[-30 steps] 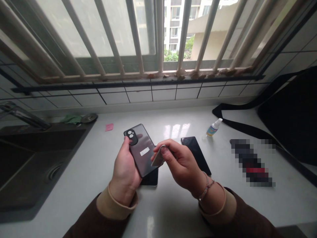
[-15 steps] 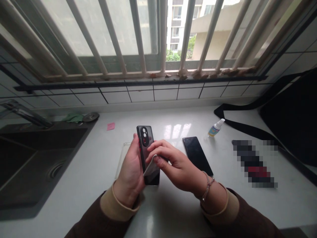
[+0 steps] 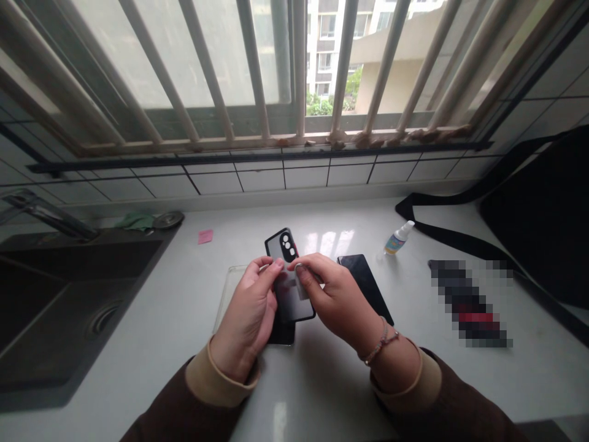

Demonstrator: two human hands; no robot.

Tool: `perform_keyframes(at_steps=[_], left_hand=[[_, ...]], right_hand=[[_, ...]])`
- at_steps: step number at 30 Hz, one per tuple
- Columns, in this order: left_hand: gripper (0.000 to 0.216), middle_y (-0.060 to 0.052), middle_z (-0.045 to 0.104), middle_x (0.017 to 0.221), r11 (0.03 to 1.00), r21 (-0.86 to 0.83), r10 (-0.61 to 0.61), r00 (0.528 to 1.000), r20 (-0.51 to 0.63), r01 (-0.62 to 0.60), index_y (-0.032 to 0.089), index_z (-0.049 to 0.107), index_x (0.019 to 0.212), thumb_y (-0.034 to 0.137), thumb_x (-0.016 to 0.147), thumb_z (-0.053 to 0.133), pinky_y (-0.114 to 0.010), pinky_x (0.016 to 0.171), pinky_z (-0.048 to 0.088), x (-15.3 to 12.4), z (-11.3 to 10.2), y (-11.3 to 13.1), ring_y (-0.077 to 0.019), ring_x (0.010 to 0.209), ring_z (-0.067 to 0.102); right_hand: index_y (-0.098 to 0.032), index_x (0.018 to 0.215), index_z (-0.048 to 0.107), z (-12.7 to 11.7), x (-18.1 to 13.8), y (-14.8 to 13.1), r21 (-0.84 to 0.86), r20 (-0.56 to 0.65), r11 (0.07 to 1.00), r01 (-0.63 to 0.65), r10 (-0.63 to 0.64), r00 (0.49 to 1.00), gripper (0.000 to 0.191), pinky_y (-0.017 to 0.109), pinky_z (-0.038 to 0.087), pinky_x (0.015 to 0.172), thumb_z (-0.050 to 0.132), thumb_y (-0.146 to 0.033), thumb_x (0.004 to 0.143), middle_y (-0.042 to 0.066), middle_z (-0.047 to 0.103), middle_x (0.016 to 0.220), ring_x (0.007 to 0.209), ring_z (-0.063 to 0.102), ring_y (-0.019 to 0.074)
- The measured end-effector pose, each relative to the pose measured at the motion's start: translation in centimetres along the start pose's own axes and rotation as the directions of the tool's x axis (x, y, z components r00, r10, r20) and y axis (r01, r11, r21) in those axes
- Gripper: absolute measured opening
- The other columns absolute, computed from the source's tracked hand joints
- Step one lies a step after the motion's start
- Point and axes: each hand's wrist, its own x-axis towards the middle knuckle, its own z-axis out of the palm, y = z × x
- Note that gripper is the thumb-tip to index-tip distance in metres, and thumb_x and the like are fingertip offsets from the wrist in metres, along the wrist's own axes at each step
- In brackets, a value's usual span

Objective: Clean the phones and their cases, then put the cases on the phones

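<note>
My left hand point(image 3: 253, 304) is closed on the left edge of a phone case point(image 3: 285, 288) with a see-through smoky back, black rim and camera cutouts. It tilts to the left above the counter. Between thumb and fingers, my right hand point(image 3: 334, 288) pinches a small grey cloth point(image 3: 302, 287) against the case's back. Below the case, a dark flat slab point(image 3: 281, 334), perhaps a phone, lies partly hidden. A black phone point(image 3: 365, 285) rests to the right, partly behind my right hand. A clear case point(image 3: 225, 294) lies left, partly covered by my left hand.
A small spray bottle point(image 3: 398, 238) stands at the back right, near a black bag point(image 3: 543, 202) and its strap. A blurred-out object point(image 3: 469, 304) lies at right. On the left are a pink paper point(image 3: 205, 236) and a sink point(image 3: 69, 294) with a faucet point(image 3: 50, 215).
The phone case has turned over and now leans left, with its right edge farther right. My left fingers have closed in on its edge. The cloth moved slightly up and right.
</note>
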Motion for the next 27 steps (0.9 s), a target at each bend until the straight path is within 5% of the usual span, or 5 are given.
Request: perform_keyframes(at_steps=[5,10,15,23,27], left_hand=[[0.031,-0.002,0.070,0.102,0.994,0.106,-0.046,0.988,0.147,0.031,0.022,0.066,0.110,0.036,0.090,0.085,-0.026,0.085,0.054,-1.0,0.3,0.3,-0.0164,0.096,0.066],[0.030,-0.002,0.066,0.102,0.974,0.220,-0.099,0.970,0.223,0.049,0.022,0.067,0.110,0.047,0.097,0.076,-0.024,0.081,0.050,-1.5,0.1,0.5,-0.0149,0.092,0.060],[0.032,-0.003,0.064,0.104,0.917,0.399,-0.107,0.962,0.252,-0.003,0.021,0.068,0.107,0.051,0.098,0.073,-0.028,0.086,0.050,-0.9,-0.3,0.0,-0.0167,0.095,0.059],[0.032,-0.008,0.071,0.125,0.519,0.809,-0.120,0.914,0.387,-0.275,0.027,0.068,0.116,0.054,0.100,0.067,-0.041,0.096,0.052,-0.6,-1.1,-0.8,-0.0265,0.109,0.067],[0.028,-0.006,0.074,0.126,0.443,0.833,-0.119,0.899,0.422,-0.333,0.028,0.070,0.112,0.053,0.103,0.063,-0.040,0.091,0.053,-0.8,-1.1,-0.7,-0.0252,0.104,0.070]], right_hand=[[-0.022,0.111,0.074,-1.1,0.3,-0.2,-0.201,-0.124,0.969,-0.146,0.123,0.985,0.023,0.032,0.052,0.089,0.051,-0.025,0.111,0.006,0.080,0.109,0.102,0.074,0.0210],[-0.022,0.110,0.075,-1.8,0.6,-0.6,-0.363,-0.110,0.860,-0.360,0.344,0.933,0.026,0.032,0.048,0.081,0.050,-0.026,0.112,0.005,0.082,0.108,0.095,0.075,0.0225],[-0.020,0.114,0.074,-1.8,0.7,-0.1,-0.528,-0.122,0.738,-0.420,0.424,0.897,0.028,0.031,0.046,0.083,0.046,-0.023,0.113,0.008,0.082,0.112,0.103,0.076,0.0234],[-0.020,0.114,0.072,-3.8,0.8,1.2,-0.739,-0.165,0.529,-0.418,0.459,0.873,0.029,0.032,0.042,0.075,0.044,-0.023,0.114,0.010,0.081,0.104,0.098,0.077,0.0253],[-0.020,0.113,0.073,-5.8,0.9,1.8,-0.796,-0.169,0.427,-0.429,0.524,0.835,0.027,0.032,0.041,0.073,0.045,-0.020,0.111,0.011,0.081,0.106,0.096,0.076,0.0261]])
